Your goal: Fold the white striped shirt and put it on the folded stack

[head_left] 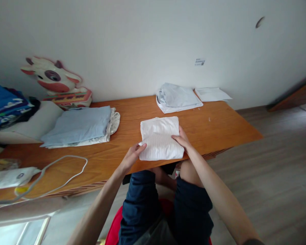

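Observation:
A white, finely striped folded cloth (160, 137), perhaps a garment, lies at the front edge of the wooden table. My left hand (133, 153) grips its left side, thumb on top and fingers partly hidden underneath. On the right side, my right hand (183, 139) pinches the cloth with the thumb over it and the other fingers at its edge. The cloth is folded into a rough rectangle. Behind it sits a folded pale grey-white garment (177, 97). To the left rests a stack with a folded light blue garment (79, 124) on top.
A cow-shaped toy keyboard (57, 80) stands against the wall at back left. Blue clothing (5, 105) is piled on a white box at far left. A white power strip (12, 177) and its looping cable lie front left. White paper (211, 94) lies at back right.

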Demonstrator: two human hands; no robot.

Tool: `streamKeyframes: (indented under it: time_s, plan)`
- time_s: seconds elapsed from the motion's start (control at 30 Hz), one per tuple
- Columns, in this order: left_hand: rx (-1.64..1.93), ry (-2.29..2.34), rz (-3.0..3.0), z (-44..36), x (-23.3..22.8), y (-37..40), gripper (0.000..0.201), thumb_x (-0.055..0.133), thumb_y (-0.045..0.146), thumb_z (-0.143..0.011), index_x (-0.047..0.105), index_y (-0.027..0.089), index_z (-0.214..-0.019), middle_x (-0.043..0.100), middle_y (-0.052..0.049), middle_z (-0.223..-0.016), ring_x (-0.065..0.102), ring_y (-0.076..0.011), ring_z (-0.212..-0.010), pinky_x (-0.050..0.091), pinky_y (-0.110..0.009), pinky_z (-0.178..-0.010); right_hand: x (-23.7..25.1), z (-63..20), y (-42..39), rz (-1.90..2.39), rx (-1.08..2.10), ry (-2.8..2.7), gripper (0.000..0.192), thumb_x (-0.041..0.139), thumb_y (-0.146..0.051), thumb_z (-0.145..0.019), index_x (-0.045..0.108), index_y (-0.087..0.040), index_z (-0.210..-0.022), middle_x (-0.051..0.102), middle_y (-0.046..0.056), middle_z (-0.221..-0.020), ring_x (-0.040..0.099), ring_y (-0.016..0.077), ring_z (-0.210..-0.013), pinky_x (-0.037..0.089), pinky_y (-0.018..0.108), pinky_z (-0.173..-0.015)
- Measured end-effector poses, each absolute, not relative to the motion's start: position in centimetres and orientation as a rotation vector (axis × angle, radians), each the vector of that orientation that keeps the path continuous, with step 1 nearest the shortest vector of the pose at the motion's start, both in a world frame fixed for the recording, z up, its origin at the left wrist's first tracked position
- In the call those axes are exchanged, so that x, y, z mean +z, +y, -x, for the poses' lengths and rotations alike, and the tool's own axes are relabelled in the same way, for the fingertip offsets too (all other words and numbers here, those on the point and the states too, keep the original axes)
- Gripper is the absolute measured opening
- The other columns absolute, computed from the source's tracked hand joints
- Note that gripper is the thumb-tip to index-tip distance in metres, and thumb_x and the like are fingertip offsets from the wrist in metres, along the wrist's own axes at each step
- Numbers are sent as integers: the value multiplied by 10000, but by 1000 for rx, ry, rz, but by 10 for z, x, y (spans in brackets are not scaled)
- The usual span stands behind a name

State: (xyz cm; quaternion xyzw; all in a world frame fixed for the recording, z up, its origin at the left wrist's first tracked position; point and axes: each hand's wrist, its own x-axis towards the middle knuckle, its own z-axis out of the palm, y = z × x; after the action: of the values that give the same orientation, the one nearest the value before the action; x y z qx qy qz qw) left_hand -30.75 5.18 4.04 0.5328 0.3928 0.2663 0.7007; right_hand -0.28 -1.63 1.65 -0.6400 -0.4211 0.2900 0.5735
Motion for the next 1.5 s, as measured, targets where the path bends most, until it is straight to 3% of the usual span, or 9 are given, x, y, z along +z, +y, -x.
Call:
streamKeyframes:
  time_s: [0.17, 0.3, 0.47, 0.53, 0.7, 0.97, 1.17, 1.37, 1.5]
  plan:
    - [644, 1044, -1403, 320, 40, 37, 654, 772, 637, -842, 742, 174, -1303, 814, -87, -1083, 733, -310, -1027, 541, -333, -837, 24, 8, -45, 1459, 840, -817, 569, 670, -522, -904, 615, -280, -1415, 643, 80, -1496, 577, 335, -1394, 438, 540, -1199]
    - [646, 1151, -1524, 330, 38, 26, 734, 749, 643, -862, 648, 202, -1439, 756, 17, -776, 710, -236, -786, 482, -273, -683, 18, 14, -93, 1631, 668, -811, 610, 563, -647, -972, 593, -294, -1467, 595, 77, -1556, 468, 343, -1509, 371, 555, -1261]
    - [745, 1154, -1553, 328, 30, 5, 796, 732, 584, -903, 509, 177, -1550, 478, 107, -547, 487, -142, -523, 306, -239, -525, 17, 47, -136, 1547, 789, -971, 902, 681, -557, -947, 245, -283, -1688, 702, 130, -1397, 680, 343, -1274, 555, 548, -1094]
    - [812, 1162, -1553, 325, 26, -2, 839, 750, 546, -895, 449, 185, -1589, 507, 99, -587, 510, -148, -535, 347, -244, -537, 18, 58, -139, 1511, 769, -1034, 922, 695, -524, -951, 192, -315, -1694, 618, 116, -1523, 643, 325, -1340, 533, 540, -1133]
    - [810, 1147, -1617, 326, 23, -5, 810, 769, 481, -861, 468, 266, -1582, 692, 17, -799, 687, -216, -700, 529, -323, -675, 19, 60, -134, 1533, 617, -1156, 611, 635, -472, -994, 491, -325, -1570, 494, 39, -1652, 422, 296, -1553, 304, 527, -1312]
    - [637, 1112, -1777, 329, 20, -7, 722, 686, 494, -946, 454, 285, -1598, 768, -107, -1173, 758, -318, -939, 571, -462, -880, 20, 48, -149, 1649, 677, -1285, 500, 571, -400, -1005, 618, -343, -1500, 653, 36, -1505, 686, 343, -1247, 533, 551, -1103]
    - [662, 958, -1889, 326, 19, -8, 800, 633, 285, -962, 281, 324, -1680, 450, -101, -1675, 440, -339, -1538, 311, -563, -1274, 21, 46, -155, 1589, 718, -1249, 650, 610, -377, -991, 443, -361, -1619, 486, 19, -1660, 441, 316, -1540, 304, 568, -1298]
    - [529, 741, -1874, 327, 38, 11, 928, 639, 104, -820, 338, 323, -1670, 408, -62, -1705, 343, -328, -1588, 184, -556, -1329, 28, 28, -143, 1520, 896, -1189, 985, 710, -298, -904, 142, -350, -1707, 391, 101, -1711, 488, 298, -1509, 405, 569, -1244]
    - [543, 704, -1706, 317, 43, 38, 948, 754, 145, -744, 438, 303, -1624, 484, -82, -1644, 455, -356, -1494, 312, -543, -1271, 42, -2, -130, 1506, 1083, -1376, 1060, 806, -247, -810, 229, -374, -1690, 396, 69, -1709, 505, 309, -1488, 366, 581, -1263]
